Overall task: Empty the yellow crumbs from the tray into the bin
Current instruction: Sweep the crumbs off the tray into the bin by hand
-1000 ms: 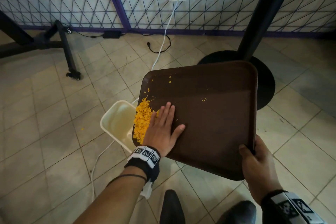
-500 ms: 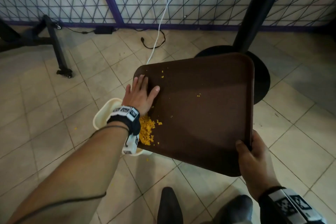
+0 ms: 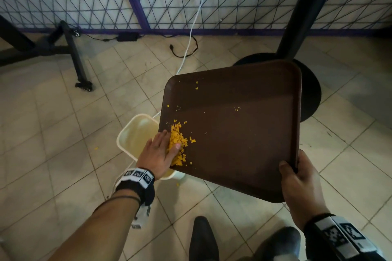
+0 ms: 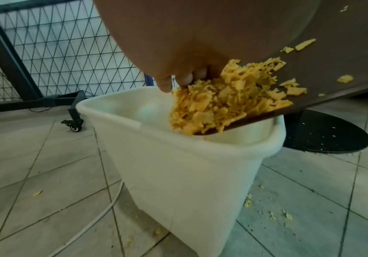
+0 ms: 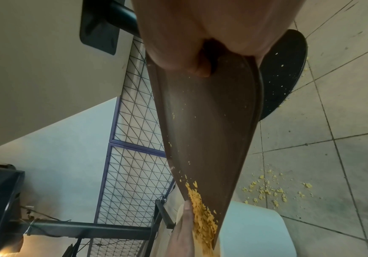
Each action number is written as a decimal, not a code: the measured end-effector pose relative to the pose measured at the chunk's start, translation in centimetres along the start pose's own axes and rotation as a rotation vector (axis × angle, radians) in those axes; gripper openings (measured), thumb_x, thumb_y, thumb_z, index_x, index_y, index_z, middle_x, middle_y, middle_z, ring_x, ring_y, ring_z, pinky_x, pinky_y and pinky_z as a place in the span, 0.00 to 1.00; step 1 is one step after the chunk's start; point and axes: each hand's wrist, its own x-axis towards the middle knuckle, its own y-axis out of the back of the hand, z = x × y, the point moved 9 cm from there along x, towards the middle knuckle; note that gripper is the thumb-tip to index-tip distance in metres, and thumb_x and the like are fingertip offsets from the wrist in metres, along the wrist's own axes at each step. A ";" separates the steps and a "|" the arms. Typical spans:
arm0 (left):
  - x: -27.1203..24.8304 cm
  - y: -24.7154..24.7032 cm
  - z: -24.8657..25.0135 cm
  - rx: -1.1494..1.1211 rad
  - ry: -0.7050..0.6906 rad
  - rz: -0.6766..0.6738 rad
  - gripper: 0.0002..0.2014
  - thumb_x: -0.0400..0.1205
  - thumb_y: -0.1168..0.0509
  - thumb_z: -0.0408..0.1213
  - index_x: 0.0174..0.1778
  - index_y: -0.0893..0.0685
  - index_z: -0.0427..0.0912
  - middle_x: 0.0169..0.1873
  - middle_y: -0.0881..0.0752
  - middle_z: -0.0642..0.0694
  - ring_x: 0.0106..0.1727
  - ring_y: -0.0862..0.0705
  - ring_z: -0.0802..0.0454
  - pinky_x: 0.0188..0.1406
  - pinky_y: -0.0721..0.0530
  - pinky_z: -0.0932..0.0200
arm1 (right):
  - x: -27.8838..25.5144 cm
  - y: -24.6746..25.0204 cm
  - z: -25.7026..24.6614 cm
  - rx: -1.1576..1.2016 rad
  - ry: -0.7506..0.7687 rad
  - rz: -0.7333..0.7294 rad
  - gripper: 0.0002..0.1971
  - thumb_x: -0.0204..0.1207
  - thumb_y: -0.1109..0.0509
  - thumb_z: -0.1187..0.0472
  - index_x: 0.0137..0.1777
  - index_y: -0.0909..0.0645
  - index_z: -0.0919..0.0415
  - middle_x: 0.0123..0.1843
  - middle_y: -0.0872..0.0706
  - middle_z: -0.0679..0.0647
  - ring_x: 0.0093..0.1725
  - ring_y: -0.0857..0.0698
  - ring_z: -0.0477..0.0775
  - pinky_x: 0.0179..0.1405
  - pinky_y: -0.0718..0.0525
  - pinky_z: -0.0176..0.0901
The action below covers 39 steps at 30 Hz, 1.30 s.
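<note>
We find the tray (image 3: 244, 125) tilted above the floor, its 7 o'clock corner over the bin (image 3: 135, 133). The crumbs (image 3: 178, 146) lie heaped on that corner. The left hand (image 3: 158, 154) rests against the heap at its 9 o'clock side. The right hand (image 3: 301, 193) grips the tray's 5 o'clock corner. The table base (image 3: 311, 95) stands behind the tray at 1 o'clock.

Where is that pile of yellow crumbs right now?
In the head view, the yellow crumbs sit at the tray's lower-left edge, against the left hand, directly above the cream bin.

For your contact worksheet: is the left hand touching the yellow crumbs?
Touching. The left wrist view shows the left hand with fingertips pressed into the yellow crumbs.
</note>
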 end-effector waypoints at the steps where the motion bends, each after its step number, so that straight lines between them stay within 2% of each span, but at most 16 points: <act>1: -0.1 0.5 -0.1 -0.001 -0.008 0.026 0.40 0.84 0.68 0.69 0.86 0.44 0.48 0.87 0.43 0.46 0.86 0.46 0.48 0.85 0.50 0.44 | 0.0 -0.1 0.0 0.001 0.001 -0.002 0.16 0.85 0.41 0.66 0.62 0.23 0.44 0.58 0.15 0.48 0.61 0.17 0.59 0.64 0.18 0.69; 3: 0.5 2.5 0.2 -0.030 -0.015 0.108 0.40 0.84 0.67 0.69 0.85 0.39 0.48 0.86 0.39 0.47 0.86 0.42 0.48 0.84 0.48 0.44 | 0.2 -0.2 -0.2 -0.006 0.019 -0.001 0.16 0.85 0.41 0.67 0.62 0.23 0.45 0.57 0.14 0.47 0.61 0.17 0.59 0.65 0.18 0.69; 7: 4.2 7.5 3.9 -0.052 -0.081 0.251 0.36 0.86 0.62 0.66 0.86 0.43 0.49 0.87 0.46 0.47 0.87 0.47 0.49 0.85 0.49 0.46 | 0.2 -0.3 -0.4 -0.024 0.040 -0.010 0.16 0.85 0.41 0.68 0.59 0.22 0.44 0.55 0.14 0.48 0.60 0.16 0.59 0.63 0.18 0.66; 11: 8.2 9.9 9.5 -0.029 -0.183 0.272 0.38 0.86 0.61 0.66 0.88 0.51 0.46 0.88 0.55 0.47 0.87 0.53 0.50 0.85 0.53 0.46 | 0.1 -0.5 -0.4 -0.036 0.049 -0.015 0.17 0.84 0.40 0.68 0.56 0.21 0.42 0.57 0.13 0.50 0.60 0.16 0.59 0.64 0.18 0.70; 14: 9.4 9.4 11.4 -0.049 -0.159 0.224 0.39 0.85 0.63 0.67 0.88 0.56 0.46 0.88 0.58 0.47 0.87 0.56 0.49 0.86 0.56 0.45 | 0.2 -0.5 -0.3 -0.046 0.050 -0.017 0.17 0.84 0.40 0.66 0.60 0.22 0.41 0.59 0.13 0.50 0.62 0.16 0.60 0.64 0.19 0.72; 17: 8.6 7.4 10.3 -0.044 -0.126 0.187 0.41 0.83 0.65 0.69 0.87 0.57 0.46 0.88 0.58 0.46 0.87 0.55 0.49 0.86 0.55 0.45 | 0.2 -0.4 -0.4 -0.051 0.061 -0.016 0.17 0.84 0.40 0.66 0.58 0.22 0.39 0.58 0.13 0.51 0.61 0.16 0.59 0.64 0.18 0.71; 21: 5.4 3.6 5.7 -0.036 -0.062 0.103 0.42 0.82 0.68 0.71 0.87 0.59 0.47 0.88 0.58 0.48 0.87 0.55 0.53 0.86 0.56 0.48 | 0.2 -0.3 -0.3 -0.055 0.052 -0.013 0.18 0.84 0.41 0.68 0.54 0.22 0.40 0.57 0.13 0.50 0.59 0.15 0.58 0.63 0.17 0.70; 25: 3.1 2.2 1.8 0.012 0.033 0.063 0.42 0.82 0.71 0.70 0.88 0.51 0.47 0.88 0.51 0.49 0.87 0.52 0.52 0.85 0.54 0.48 | 0.1 -0.2 -0.2 -0.041 0.047 -0.018 0.17 0.85 0.41 0.67 0.59 0.22 0.42 0.57 0.13 0.50 0.59 0.15 0.59 0.63 0.17 0.71; 27: 3.5 3.5 1.5 -0.012 0.047 0.120 0.41 0.83 0.69 0.69 0.88 0.49 0.47 0.88 0.50 0.48 0.87 0.51 0.51 0.85 0.52 0.47 | 0.1 -0.3 -0.2 -0.047 0.046 -0.019 0.16 0.85 0.41 0.67 0.58 0.22 0.42 0.56 0.13 0.51 0.59 0.15 0.59 0.62 0.17 0.71; 30: 6.1 6.0 2.0 -0.058 0.047 0.185 0.42 0.83 0.67 0.70 0.88 0.51 0.46 0.88 0.54 0.47 0.87 0.52 0.49 0.85 0.52 0.45 | 0.2 -0.4 -0.2 -0.061 0.060 -0.016 0.16 0.84 0.41 0.67 0.54 0.21 0.41 0.55 0.12 0.52 0.58 0.15 0.59 0.61 0.16 0.70; 35: 9.2 6.2 1.5 -0.073 0.114 0.091 0.45 0.80 0.69 0.73 0.88 0.54 0.45 0.88 0.54 0.45 0.87 0.53 0.49 0.85 0.55 0.43 | 0.1 -0.6 -0.4 -0.063 0.062 -0.014 0.17 0.84 0.40 0.66 0.54 0.22 0.38 0.57 0.13 0.49 0.60 0.16 0.59 0.64 0.18 0.70; 39: 4.9 2.8 0.7 -0.048 0.106 0.028 0.46 0.79 0.72 0.73 0.88 0.53 0.46 0.88 0.51 0.46 0.87 0.49 0.49 0.85 0.53 0.45 | 0.1 -0.8 -0.1 -0.039 0.038 -0.020 0.16 0.85 0.41 0.65 0.58 0.23 0.40 0.58 0.14 0.49 0.61 0.16 0.59 0.64 0.17 0.69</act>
